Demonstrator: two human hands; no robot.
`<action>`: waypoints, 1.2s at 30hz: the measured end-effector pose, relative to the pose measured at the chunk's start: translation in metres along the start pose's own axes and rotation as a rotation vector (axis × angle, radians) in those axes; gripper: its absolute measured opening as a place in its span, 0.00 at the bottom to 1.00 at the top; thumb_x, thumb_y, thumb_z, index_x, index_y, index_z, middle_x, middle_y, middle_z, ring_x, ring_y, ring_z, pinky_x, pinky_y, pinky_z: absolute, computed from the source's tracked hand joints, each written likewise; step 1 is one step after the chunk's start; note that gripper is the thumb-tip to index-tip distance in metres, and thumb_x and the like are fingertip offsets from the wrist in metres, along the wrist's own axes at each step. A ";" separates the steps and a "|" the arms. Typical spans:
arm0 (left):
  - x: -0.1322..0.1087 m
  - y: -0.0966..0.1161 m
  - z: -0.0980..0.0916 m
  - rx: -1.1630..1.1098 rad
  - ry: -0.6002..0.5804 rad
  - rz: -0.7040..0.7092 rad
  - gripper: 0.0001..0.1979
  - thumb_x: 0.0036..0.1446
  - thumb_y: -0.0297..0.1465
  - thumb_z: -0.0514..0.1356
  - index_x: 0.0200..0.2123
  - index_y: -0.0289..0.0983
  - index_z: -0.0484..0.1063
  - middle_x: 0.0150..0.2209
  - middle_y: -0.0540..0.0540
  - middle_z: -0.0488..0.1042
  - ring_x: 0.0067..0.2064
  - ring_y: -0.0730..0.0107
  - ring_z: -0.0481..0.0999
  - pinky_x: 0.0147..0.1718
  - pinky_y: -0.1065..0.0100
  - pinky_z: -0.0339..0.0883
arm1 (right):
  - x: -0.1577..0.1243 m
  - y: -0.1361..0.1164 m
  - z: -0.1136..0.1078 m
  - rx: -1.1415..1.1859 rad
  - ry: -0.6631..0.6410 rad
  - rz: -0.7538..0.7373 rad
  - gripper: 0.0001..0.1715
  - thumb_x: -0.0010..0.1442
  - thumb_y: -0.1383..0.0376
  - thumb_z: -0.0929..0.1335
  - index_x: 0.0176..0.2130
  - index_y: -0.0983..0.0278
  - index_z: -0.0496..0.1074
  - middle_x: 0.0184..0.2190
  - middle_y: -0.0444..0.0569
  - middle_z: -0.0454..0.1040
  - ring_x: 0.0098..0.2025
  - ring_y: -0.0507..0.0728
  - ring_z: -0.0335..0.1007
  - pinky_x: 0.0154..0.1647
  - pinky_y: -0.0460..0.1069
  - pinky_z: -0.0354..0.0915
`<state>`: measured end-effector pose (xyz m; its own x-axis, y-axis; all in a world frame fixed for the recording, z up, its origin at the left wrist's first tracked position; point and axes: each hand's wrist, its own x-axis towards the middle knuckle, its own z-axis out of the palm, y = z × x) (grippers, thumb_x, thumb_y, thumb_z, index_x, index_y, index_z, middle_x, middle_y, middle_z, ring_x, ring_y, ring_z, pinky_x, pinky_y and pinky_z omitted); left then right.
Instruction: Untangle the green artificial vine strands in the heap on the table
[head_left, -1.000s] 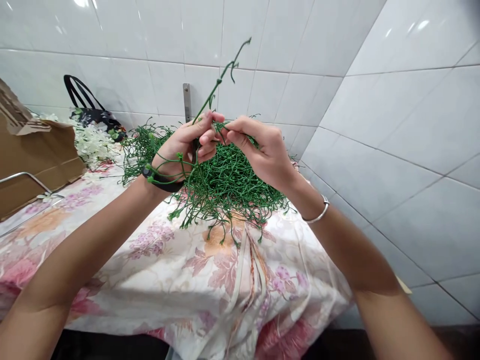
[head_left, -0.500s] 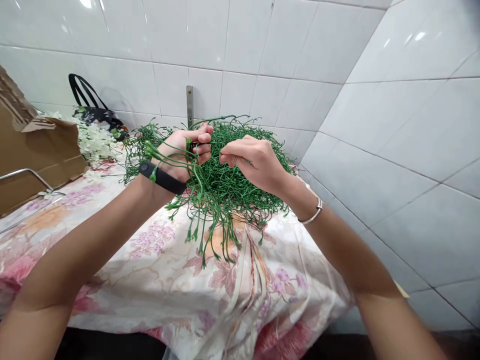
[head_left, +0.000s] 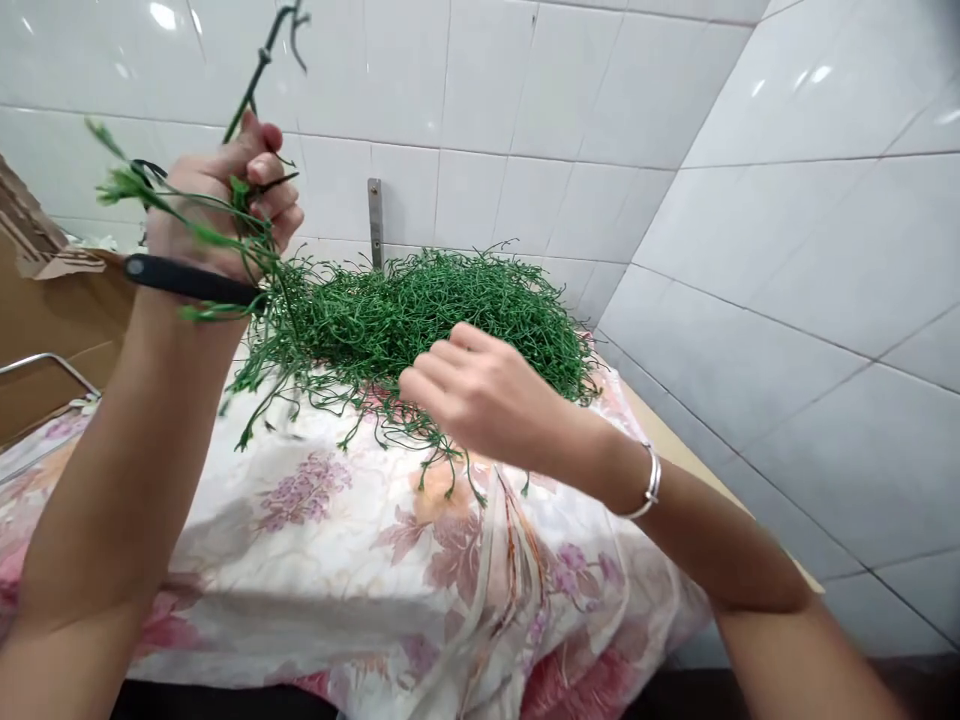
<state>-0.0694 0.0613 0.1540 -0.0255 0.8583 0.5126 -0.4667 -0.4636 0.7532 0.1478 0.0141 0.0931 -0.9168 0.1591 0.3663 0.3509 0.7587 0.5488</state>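
Against white wall tiles, on a floral cloth point(head_left: 315, 560), the left hand point(head_left: 225, 205), fingers closed on a bunch of green stems point(head_left: 217, 235), is raised left of the green pile point(head_left: 420, 315), while the loosely curled, empty right hand point(head_left: 480, 400) hovers at its front edge; trailing sprigs could snag and drag loose stems off.

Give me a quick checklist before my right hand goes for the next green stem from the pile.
1. Left hand grip on the bunch of stems: closed around them, ok.
2. Right hand free: seems to hold nothing, fingers loosely curled, ok.
3. Pile of green stems in reach: right hand is just in front of it, ok.
4. Stems separate cleanly: pile is tangled, not ok.
5. Stray strands at the cloth edge: a few hang forward, cannot tell if snagged.
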 end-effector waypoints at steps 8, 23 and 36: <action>-0.001 -0.018 0.021 0.275 -0.253 -0.127 0.10 0.57 0.25 0.49 0.30 0.29 0.68 0.20 0.50 0.59 0.19 0.85 0.55 0.15 0.75 0.43 | -0.014 0.069 0.019 0.149 -0.108 0.383 0.16 0.60 0.63 0.57 0.35 0.66 0.70 0.32 0.48 0.70 0.31 0.50 0.62 0.38 0.48 0.53; 0.006 -0.046 0.021 0.604 -0.376 -0.065 0.09 0.46 0.22 0.58 0.34 0.31 0.70 0.26 0.45 0.72 0.23 0.77 0.68 0.18 0.75 0.60 | -0.030 0.102 0.039 0.381 -0.024 0.524 0.18 0.52 0.53 0.64 0.36 0.65 0.69 0.30 0.47 0.69 0.32 0.51 0.62 0.32 0.46 0.54; 0.000 -0.058 0.029 0.643 -0.471 -0.095 0.19 0.39 0.22 0.63 0.39 0.34 0.68 0.39 0.43 0.72 0.30 0.72 0.73 0.19 0.78 0.62 | -0.034 0.107 0.041 0.474 0.039 0.623 0.22 0.48 0.48 0.64 0.32 0.63 0.71 0.25 0.45 0.69 0.28 0.50 0.60 0.30 0.47 0.54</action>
<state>-0.0169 0.0815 0.1225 0.4311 0.7839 0.4469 0.1558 -0.5525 0.8188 0.2084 0.1162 0.1085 -0.5671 0.6285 0.5324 0.6717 0.7270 -0.1427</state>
